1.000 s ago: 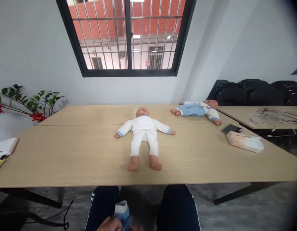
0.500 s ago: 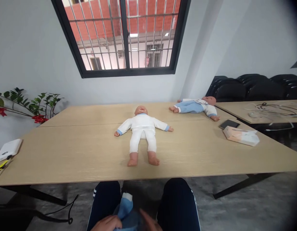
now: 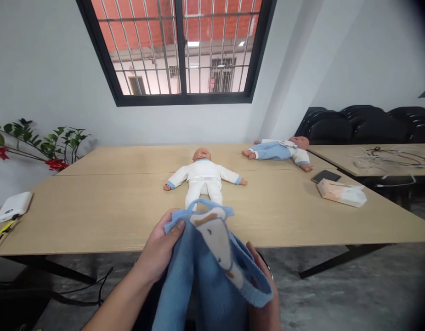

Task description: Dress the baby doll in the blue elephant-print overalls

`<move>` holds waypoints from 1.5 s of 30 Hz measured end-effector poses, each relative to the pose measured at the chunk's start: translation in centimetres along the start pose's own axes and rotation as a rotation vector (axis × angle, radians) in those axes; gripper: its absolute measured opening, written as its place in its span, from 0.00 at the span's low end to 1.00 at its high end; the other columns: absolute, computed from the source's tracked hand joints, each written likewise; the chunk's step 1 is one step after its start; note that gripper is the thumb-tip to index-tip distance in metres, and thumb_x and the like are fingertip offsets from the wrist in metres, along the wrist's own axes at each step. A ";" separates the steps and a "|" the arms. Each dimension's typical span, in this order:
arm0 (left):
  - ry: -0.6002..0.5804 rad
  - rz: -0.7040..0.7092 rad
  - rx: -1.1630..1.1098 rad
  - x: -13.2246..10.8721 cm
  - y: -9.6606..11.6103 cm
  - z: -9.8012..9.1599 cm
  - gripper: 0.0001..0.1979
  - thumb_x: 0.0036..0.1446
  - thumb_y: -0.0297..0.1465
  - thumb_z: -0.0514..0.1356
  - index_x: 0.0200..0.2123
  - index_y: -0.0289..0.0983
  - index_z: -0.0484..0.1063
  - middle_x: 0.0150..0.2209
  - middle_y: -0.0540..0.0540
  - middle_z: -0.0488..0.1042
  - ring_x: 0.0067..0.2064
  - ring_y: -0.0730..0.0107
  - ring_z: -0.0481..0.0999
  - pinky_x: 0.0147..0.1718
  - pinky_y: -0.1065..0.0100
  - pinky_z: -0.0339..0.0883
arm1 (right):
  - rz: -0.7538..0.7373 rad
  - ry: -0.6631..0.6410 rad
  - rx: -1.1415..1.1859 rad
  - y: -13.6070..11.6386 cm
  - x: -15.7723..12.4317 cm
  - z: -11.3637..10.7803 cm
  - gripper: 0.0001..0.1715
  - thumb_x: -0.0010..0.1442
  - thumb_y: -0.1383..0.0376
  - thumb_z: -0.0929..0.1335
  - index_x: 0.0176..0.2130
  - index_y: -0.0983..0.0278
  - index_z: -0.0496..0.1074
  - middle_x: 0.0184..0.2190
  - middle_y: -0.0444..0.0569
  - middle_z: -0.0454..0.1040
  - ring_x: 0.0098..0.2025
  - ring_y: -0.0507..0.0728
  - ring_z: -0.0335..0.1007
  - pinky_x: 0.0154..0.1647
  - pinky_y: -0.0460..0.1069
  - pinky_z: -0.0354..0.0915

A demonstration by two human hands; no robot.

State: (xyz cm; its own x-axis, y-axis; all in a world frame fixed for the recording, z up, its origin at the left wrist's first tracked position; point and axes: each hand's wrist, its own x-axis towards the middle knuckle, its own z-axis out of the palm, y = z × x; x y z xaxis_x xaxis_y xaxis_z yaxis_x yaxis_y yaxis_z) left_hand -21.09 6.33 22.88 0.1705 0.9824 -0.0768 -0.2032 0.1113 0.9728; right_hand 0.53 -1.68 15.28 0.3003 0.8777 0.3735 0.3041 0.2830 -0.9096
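Observation:
A blue fleece garment (image 3: 212, 271) with a white patch on its front is raised in front of me, over the near table edge. My left hand (image 3: 160, 250) grips its upper left edge with thumb and fingers closed. My right hand (image 3: 263, 294) holds it from below on the right, mostly hidden by the fabric. Beyond it, a baby doll (image 3: 202, 177) in white clothes lies on its back on the wooden table (image 3: 95, 211), arms spread; the garment hides its feet.
A second doll (image 3: 281, 150) in blue trousers lies at the far right of the table. Near it are a dark phone (image 3: 325, 176) and a tissue pack (image 3: 341, 192). A white box (image 3: 14, 206) sits at the left edge, a plant (image 3: 43, 147) behind.
Both hands have lifted the blue garment from my lap up to table height, where it now covers the doll's legs. The view has tilted slightly.

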 end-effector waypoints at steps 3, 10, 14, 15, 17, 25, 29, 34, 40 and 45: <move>-0.089 -0.036 -0.006 0.6 -1.6 0.1 0.23 0.61 0.46 0.66 0.53 0.39 0.71 0.48 0.43 0.79 0.48 0.61 0.77 0.47 0.67 0.70 | 0.037 -0.002 -0.008 0.0 -1.0 0.2 0.26 0.61 0.52 0.73 0.57 0.55 0.75 0.58 0.56 0.76 0.59 0.68 0.74 0.60 0.65 0.71; -0.348 -0.077 0.254 1.8 -0.2 -0.9 0.26 0.60 0.52 0.66 0.51 0.37 0.76 0.45 0.43 0.79 0.45 0.61 0.77 0.42 0.68 0.69 | -0.088 0.040 0.006 0.0 5.4 -2.4 0.12 0.63 0.54 0.72 0.39 0.60 0.79 0.34 0.52 0.82 0.37 0.61 0.79 0.40 0.55 0.76; -0.111 0.091 0.371 5.6 2.9 0.4 0.25 0.60 0.51 0.66 0.48 0.36 0.77 0.43 0.45 0.79 0.40 0.65 0.76 0.38 0.69 0.67 | -0.352 0.063 -0.140 -1.2 13.6 -2.3 0.10 0.62 0.57 0.71 0.37 0.61 0.76 0.33 0.49 0.79 0.36 0.60 0.76 0.40 0.54 0.73; -0.022 0.167 0.345 7.1 3.4 0.6 0.24 0.60 0.51 0.65 0.48 0.36 0.76 0.44 0.45 0.79 0.41 0.66 0.75 0.39 0.70 0.67 | -0.397 0.068 -0.126 -1.4 16.1 -1.8 0.10 0.62 0.57 0.70 0.38 0.61 0.75 0.35 0.50 0.78 0.39 0.60 0.76 0.44 0.55 0.72; 0.046 0.269 0.276 10.8 4.0 0.6 0.25 0.60 0.51 0.65 0.48 0.36 0.76 0.46 0.45 0.79 0.43 0.65 0.76 0.42 0.69 0.67 | -0.412 0.048 -0.116 -1.0 21.1 -0.1 0.10 0.64 0.58 0.66 0.40 0.62 0.73 0.40 0.52 0.78 0.45 0.61 0.74 0.51 0.57 0.70; -0.183 -0.125 0.545 25.7 0.2 -3.1 0.40 0.56 0.64 0.56 0.44 0.31 0.81 0.45 0.35 0.82 0.46 0.54 0.77 0.43 0.62 0.68 | 0.035 -0.362 -0.092 8.3 32.1 8.5 0.26 0.58 0.63 0.64 0.55 0.67 0.69 0.43 0.51 0.78 0.44 0.58 0.72 0.50 0.53 0.68; -0.114 0.066 0.641 28.5 -3.2 -3.8 0.28 0.55 0.54 0.65 0.38 0.33 0.78 0.37 0.44 0.79 0.38 0.64 0.74 0.38 0.66 0.64 | -0.059 -0.289 -0.066 11.2 31.7 9.8 0.15 0.63 0.54 0.64 0.39 0.64 0.70 0.35 0.49 0.74 0.39 0.58 0.69 0.46 0.53 0.68; 0.057 0.317 0.477 28.3 -4.7 -3.3 0.14 0.59 0.43 0.64 0.38 0.38 0.72 0.29 0.53 0.70 0.30 0.73 0.67 0.31 0.70 0.59 | -0.111 -0.184 0.060 11.6 30.8 9.2 0.17 0.64 0.50 0.68 0.34 0.61 0.68 0.32 0.45 0.71 0.35 0.56 0.66 0.41 0.52 0.67; 0.278 0.311 0.059 27.8 -4.1 -2.6 0.12 0.53 0.34 0.64 0.39 0.40 0.65 0.34 0.52 0.76 0.26 0.76 0.68 0.27 0.73 0.59 | 0.059 -0.045 0.559 10.3 30.9 8.2 0.19 0.58 0.53 0.73 0.40 0.57 0.64 0.35 0.44 0.74 0.35 0.54 0.70 0.36 0.48 0.67; 0.258 0.210 -0.053 27.7 -3.9 -2.6 0.13 0.50 0.33 0.64 0.38 0.39 0.66 0.36 0.52 0.75 0.24 0.80 0.66 0.26 0.74 0.60 | 0.100 -0.066 0.669 9.9 31.4 7.2 0.23 0.57 0.57 0.74 0.49 0.58 0.68 0.26 0.38 0.69 0.29 0.51 0.65 0.35 0.47 0.65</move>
State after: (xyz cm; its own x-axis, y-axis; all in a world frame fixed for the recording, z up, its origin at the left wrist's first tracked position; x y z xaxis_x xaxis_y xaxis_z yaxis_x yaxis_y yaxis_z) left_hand -18.11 33.47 16.41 -0.1287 0.9896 0.0649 -0.2590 -0.0967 0.9610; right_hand 6.50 31.49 16.73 0.2352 0.9280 0.2889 -0.3534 0.3586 -0.8640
